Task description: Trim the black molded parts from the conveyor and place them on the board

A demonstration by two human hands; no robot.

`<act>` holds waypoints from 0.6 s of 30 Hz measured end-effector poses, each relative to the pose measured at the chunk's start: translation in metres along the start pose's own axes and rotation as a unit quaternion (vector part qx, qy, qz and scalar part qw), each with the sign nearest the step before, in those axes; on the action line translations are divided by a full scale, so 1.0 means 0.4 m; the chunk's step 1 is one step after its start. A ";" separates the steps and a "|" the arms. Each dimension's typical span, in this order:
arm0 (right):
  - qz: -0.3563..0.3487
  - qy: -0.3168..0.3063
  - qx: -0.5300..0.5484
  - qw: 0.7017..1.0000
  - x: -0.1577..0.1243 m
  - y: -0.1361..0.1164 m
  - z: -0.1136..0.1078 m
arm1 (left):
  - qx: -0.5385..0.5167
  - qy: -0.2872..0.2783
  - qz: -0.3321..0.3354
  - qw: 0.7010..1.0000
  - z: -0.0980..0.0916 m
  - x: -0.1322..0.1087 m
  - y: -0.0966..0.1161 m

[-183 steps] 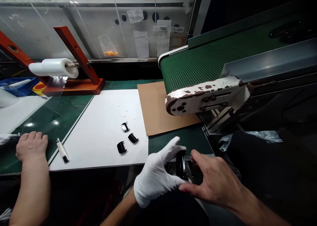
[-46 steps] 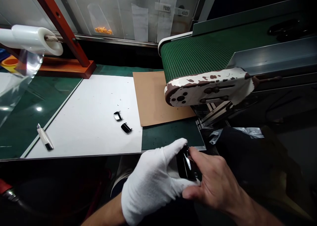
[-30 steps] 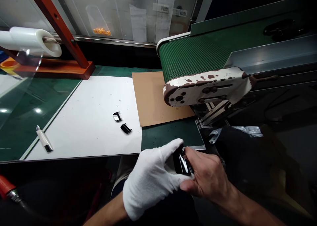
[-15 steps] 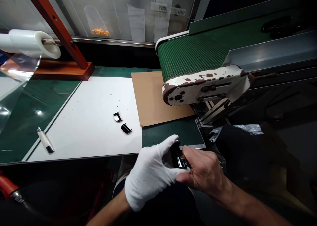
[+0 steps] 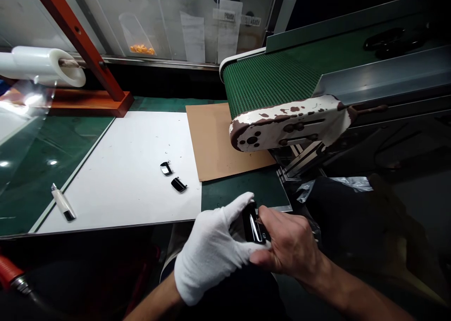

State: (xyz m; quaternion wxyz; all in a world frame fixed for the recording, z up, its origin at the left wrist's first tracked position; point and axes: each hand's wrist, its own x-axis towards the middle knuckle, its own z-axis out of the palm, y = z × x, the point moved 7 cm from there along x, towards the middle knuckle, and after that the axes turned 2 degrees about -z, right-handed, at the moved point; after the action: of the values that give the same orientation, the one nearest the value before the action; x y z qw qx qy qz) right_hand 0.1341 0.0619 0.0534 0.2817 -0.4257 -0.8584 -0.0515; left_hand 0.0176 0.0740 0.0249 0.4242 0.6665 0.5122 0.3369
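Just this side of the front edge of the table [image 5: 243,189], the gloved left hand [image 5: 207,250] pinches a glossy black part [image 5: 251,225] between spread thumb and fingers; the bare right hand [image 5: 292,241] curls against it (what it grips, I cannot tell). Beyond, white sheet [image 5: 123,180] stretches around two black pieces [image 5: 179,185].

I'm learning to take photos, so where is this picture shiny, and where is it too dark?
In the head view, glare whitens the clear film below the white roll, and small light spots shine on the green tabletop; also in the head view, a white streak gleams on the black part in the gloved left hand, while the area under the tabletop is nearly black.
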 end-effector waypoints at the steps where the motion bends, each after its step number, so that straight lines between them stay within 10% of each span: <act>1: -0.004 0.003 -0.005 1.000 0.000 -0.002 -0.001 | 0.006 0.003 0.004 1.000 -0.001 -0.001 0.001; 18: 0.026 0.010 0.009 1.000 0.011 0.015 -0.008 | 0.030 0.021 0.030 0.999 -0.008 0.001 0.018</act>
State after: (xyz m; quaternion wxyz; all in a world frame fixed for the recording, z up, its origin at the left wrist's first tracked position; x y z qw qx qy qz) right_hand 0.1380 0.0677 0.0572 0.2956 -0.4451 -0.8443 -0.0404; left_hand 0.0178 0.0743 0.0327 0.3832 0.6867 0.5108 0.3474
